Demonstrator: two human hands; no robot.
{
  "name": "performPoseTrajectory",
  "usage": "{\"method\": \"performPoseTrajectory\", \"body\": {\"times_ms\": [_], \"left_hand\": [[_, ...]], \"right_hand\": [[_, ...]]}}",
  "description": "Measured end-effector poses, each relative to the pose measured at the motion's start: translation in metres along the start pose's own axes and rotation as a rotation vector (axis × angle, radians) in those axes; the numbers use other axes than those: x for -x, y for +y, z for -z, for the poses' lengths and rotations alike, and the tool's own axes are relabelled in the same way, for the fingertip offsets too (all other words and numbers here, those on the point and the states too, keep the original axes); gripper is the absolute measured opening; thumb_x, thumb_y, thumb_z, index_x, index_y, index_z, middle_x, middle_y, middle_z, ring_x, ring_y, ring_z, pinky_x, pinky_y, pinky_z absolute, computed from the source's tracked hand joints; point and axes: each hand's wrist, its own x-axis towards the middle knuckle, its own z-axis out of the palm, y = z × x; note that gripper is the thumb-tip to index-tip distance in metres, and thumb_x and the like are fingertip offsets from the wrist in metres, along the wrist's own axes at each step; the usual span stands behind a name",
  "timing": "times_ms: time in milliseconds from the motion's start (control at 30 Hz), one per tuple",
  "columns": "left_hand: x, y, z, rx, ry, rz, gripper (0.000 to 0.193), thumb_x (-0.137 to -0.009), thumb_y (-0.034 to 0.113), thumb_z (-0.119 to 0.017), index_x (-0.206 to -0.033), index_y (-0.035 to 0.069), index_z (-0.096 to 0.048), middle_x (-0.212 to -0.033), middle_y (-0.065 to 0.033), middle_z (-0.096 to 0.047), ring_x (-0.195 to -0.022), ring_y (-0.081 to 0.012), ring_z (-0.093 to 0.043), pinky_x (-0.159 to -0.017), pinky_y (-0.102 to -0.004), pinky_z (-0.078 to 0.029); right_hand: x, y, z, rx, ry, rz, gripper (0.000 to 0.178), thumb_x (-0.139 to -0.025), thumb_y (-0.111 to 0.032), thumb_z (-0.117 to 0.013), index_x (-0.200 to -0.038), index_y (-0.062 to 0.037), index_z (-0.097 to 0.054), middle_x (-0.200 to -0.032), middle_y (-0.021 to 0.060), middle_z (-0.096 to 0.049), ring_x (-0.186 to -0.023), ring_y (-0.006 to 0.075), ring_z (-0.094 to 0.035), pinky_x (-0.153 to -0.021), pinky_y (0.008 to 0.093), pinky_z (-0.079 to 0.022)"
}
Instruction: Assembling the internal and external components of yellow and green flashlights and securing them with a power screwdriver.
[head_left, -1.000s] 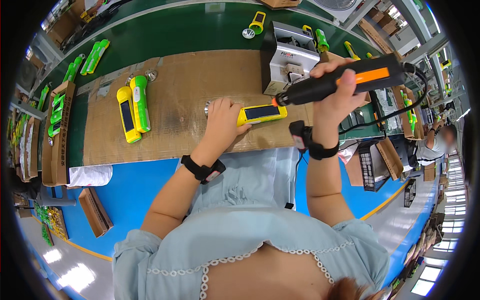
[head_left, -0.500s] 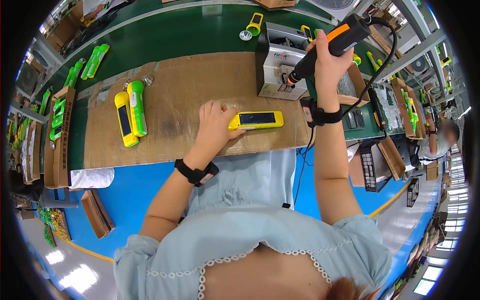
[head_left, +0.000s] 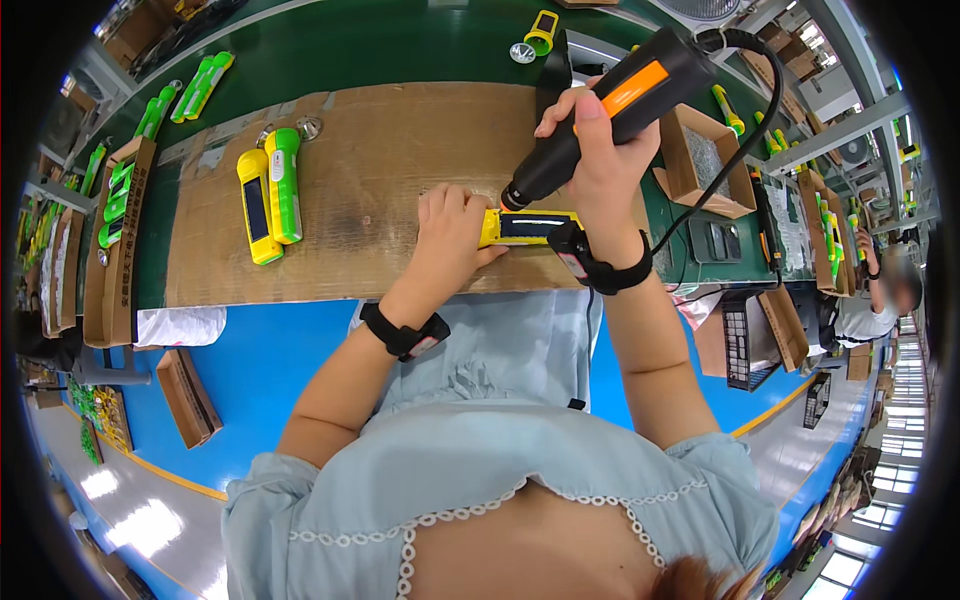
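Observation:
My right hand (head_left: 612, 165) is wrapped round a black and orange electric screwdriver (head_left: 560, 150), tilted so its tip points down and left. That tip meets, or hovers just over, the left end of a yellow flashlight (head_left: 540, 228) with a dark panel along its body. Fingers of my left hand (head_left: 447, 232) grip the same end, and the flashlight lies flat on the cardboard sheet (head_left: 370, 180). To the left, a second yellow flashlight (head_left: 259, 215) lies beside a green and white one (head_left: 285, 190). Round clear reflectors (head_left: 309, 127) sit at their far end.
A box of small metal parts (head_left: 706, 165) stands at the right, with the screwdriver's cable (head_left: 745, 140) looping past it. Behind the tool is a partly hidden machine (head_left: 570, 65). A carton of green flashlights (head_left: 122, 240) lines the left edge. Another person (head_left: 870, 295) works far right.
My right hand has brought the screwdriver from the machine down and left to the flashlight's end. The left hand stays on the flashlight. The view has shifted slightly.

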Motion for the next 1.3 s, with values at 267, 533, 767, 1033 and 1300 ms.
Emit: {"method": "performPoseTrajectory", "body": {"times_ms": [267,533,767,1033,1300], "left_hand": [[-0.004,-0.006,-0.002,0.029,0.015,-0.031,0.052,-0.06,0.025,-0.079,-0.1,0.004,-0.056,-0.102,-0.0139,-0.049,-0.103,-0.0345,-0.044,-0.09,-0.0449,-0.033],[-0.007,-0.007,0.0,0.034,-0.007,-0.053,0.052,-0.061,0.026,-0.079,-0.099,0.003,-0.053,-0.102,-0.0135,-0.05,-0.103,-0.0337,-0.044,-0.09,-0.0442,-0.033],[-0.006,-0.006,-0.001,0.017,-0.015,-0.1,0.052,-0.058,0.022,-0.079,-0.098,0.001,-0.053,-0.1,-0.0141,-0.051,-0.104,-0.0329,-0.046,-0.091,-0.0437,-0.034],[0.013,0.002,0.009,-0.061,-0.041,-0.144,0.046,-0.067,0.013,-0.07,-0.108,0.002,-0.052,-0.104,-0.0156,-0.05,-0.104,-0.0344,-0.045,-0.092,-0.0441,-0.033],[0.029,0.001,0.044,-0.138,-0.081,0.16,0.053,-0.062,0.006,-0.07,-0.114,0.005,-0.058,-0.101,-0.0151,-0.051,-0.095,-0.0323,-0.049,-0.084,-0.0435,-0.038]], "right_hand": [[0.006,0.022,-0.005,0.087,-0.011,-0.029,0.02,-0.086,-0.01,-0.06,-0.096,0.0009,-0.047,-0.073,0.0112,-0.057,-0.062,0.0183,-0.058,-0.058,0.0305,-0.05],[0.003,0.026,-0.005,-0.023,-0.092,-0.086,0.02,-0.085,-0.008,-0.06,-0.098,0.0008,-0.047,-0.073,0.0106,-0.057,-0.063,0.0184,-0.058,-0.059,0.031,-0.049],[0.008,0.024,-0.004,0.049,-0.117,-0.108,0.021,-0.083,-0.005,-0.06,-0.098,0.0009,-0.047,-0.073,0.0096,-0.057,-0.063,0.0179,-0.058,-0.06,0.0321,-0.049],[-0.007,-0.053,0.04,-0.141,0.165,0.149,0.038,-0.084,-0.027,-0.065,-0.103,0.0008,-0.047,-0.075,0.0129,-0.058,-0.06,0.0195,-0.058,-0.057,0.0304,-0.05],[0.018,-0.051,0.106,0.194,0.323,0.114,0.036,-0.079,-0.014,-0.07,-0.101,0.0027,-0.047,-0.074,0.0123,-0.057,-0.06,0.0184,-0.056,-0.057,0.0282,-0.046]]}}
